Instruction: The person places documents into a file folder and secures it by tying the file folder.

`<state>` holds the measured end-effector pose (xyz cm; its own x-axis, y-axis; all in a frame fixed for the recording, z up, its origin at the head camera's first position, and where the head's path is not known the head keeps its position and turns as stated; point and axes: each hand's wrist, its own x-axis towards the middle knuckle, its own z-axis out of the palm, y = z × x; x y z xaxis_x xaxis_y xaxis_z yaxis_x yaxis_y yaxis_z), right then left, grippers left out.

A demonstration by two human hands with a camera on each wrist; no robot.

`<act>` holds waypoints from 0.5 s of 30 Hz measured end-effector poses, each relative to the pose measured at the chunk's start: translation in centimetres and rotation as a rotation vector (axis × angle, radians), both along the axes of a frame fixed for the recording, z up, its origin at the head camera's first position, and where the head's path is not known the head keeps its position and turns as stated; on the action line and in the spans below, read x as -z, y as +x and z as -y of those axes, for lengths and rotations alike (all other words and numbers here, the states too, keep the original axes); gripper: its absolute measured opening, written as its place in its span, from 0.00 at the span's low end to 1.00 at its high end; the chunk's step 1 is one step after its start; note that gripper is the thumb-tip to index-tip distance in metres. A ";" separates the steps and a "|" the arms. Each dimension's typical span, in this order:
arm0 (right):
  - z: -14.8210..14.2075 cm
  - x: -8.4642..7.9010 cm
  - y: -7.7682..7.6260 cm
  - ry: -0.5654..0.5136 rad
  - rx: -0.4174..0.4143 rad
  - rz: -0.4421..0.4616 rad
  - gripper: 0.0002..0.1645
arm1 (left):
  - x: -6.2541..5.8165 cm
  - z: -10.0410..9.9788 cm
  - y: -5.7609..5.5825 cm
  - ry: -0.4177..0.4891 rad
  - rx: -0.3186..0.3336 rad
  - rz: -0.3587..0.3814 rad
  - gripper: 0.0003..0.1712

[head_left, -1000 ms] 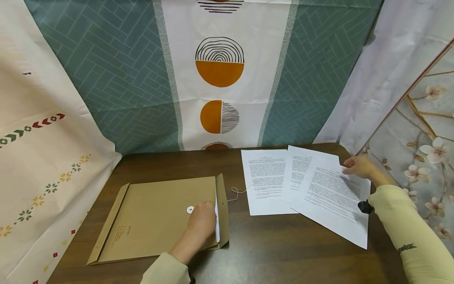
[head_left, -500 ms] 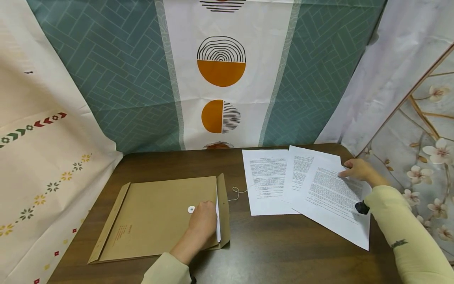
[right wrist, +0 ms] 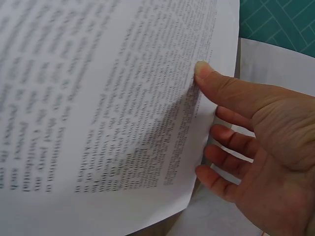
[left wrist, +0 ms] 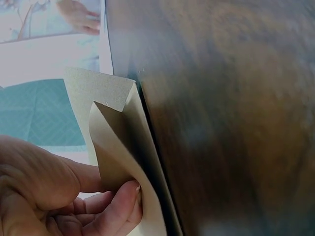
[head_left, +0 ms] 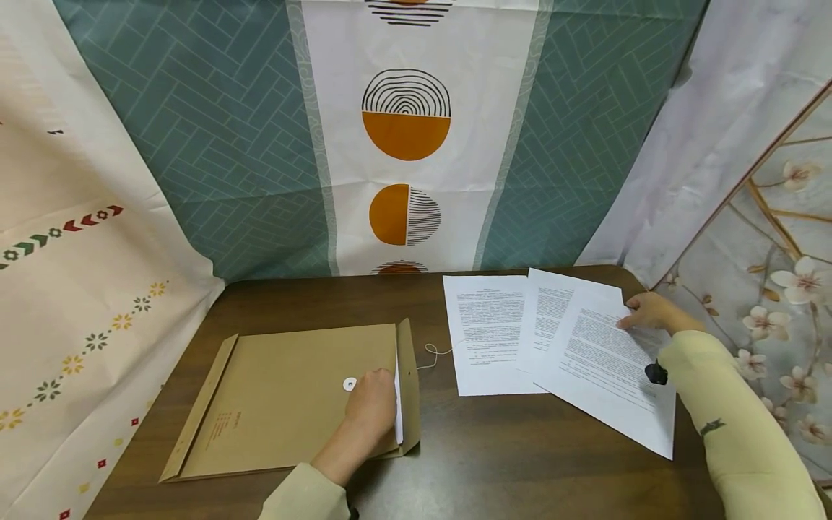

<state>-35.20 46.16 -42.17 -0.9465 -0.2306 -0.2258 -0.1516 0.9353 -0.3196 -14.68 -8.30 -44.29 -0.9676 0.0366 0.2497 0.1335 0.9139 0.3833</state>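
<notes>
A brown kraft document envelope [head_left: 286, 397] lies on the table with its flap [head_left: 408, 383] folded out to the right. White paper edges show at its mouth. My left hand [head_left: 373, 404] grips the mouth's near panel; in the left wrist view thumb and fingers pinch the cardboard [left wrist: 110, 147], which bows away from the back. At the right, my right hand [head_left: 655, 312] holds the top printed sheet [head_left: 604, 354] by its upper right edge. Up close, the thumb [right wrist: 209, 76] presses on the print while the other fingers sit at and behind the edge.
Beneath the held sheet another printed page [head_left: 549, 318] fans out, overlapping a further sheet [head_left: 490, 332] on its left. A thin white string [head_left: 432, 350] runs from the flap toward the papers. Patterned cloths [head_left: 260, 180] hang behind the dark wooden table [head_left: 494, 462] and at its sides.
My right hand has slid slightly left along the top sheet's upper edge, its forearm shifting left too. The left hand and envelope stay as they were.
</notes>
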 end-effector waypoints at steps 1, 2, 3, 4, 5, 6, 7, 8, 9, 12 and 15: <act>0.1 -0.1 -0.1 -0.003 -0.002 0.010 0.47 | 0.0 0.0 0.0 0.002 -0.001 0.001 0.08; 0.2 -0.2 -0.2 -0.010 -0.004 0.020 0.48 | 0.0 0.0 0.0 0.005 -0.003 0.004 0.08; 0.3 -0.3 -0.3 -0.018 0.001 0.034 0.47 | 0.0 0.0 0.0 0.005 -0.004 0.006 0.08; 0.3 -0.3 -0.4 -0.021 0.007 0.047 0.45 | 0.0 0.1 0.0 0.005 -0.006 0.007 0.08; 0.5 -0.4 -0.5 -0.028 0.022 0.061 0.45 | 0.0 0.1 0.0 0.005 -0.006 0.006 0.08; 0.6 -0.5 -0.6 -0.036 0.026 0.073 0.44 | 0.0 0.1 0.0 0.006 -0.006 0.005 0.08; 0.7 -0.6 -0.6 -0.041 0.035 0.082 0.43 | 0.1 0.2 0.0 0.005 -0.006 0.002 0.08; 0.8 -0.6 -0.6 -0.044 0.042 0.090 0.43 | 0.1 0.2 0.0 0.002 -0.006 0.001 0.08; 0.9 -0.7 -0.6 -0.047 0.050 0.096 0.43 | 0.1 0.2 0.0 0.002 -0.005 -0.002 0.08; 1.0 -0.8 -0.6 -0.051 0.060 0.101 0.42 | 0.1 0.2 0.0 0.006 -0.003 -0.004 0.08; 0.9 -0.9 -0.7 -0.045 0.056 0.106 0.38 | 0.2 0.1 -0.1 0.011 -0.004 0.003 0.08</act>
<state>-35.94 45.29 -41.30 -0.9296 -0.1899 -0.3160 -0.0622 0.9256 -0.3733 -14.75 -8.43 -44.49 -0.9685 0.0298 0.2472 0.1284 0.9103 0.3934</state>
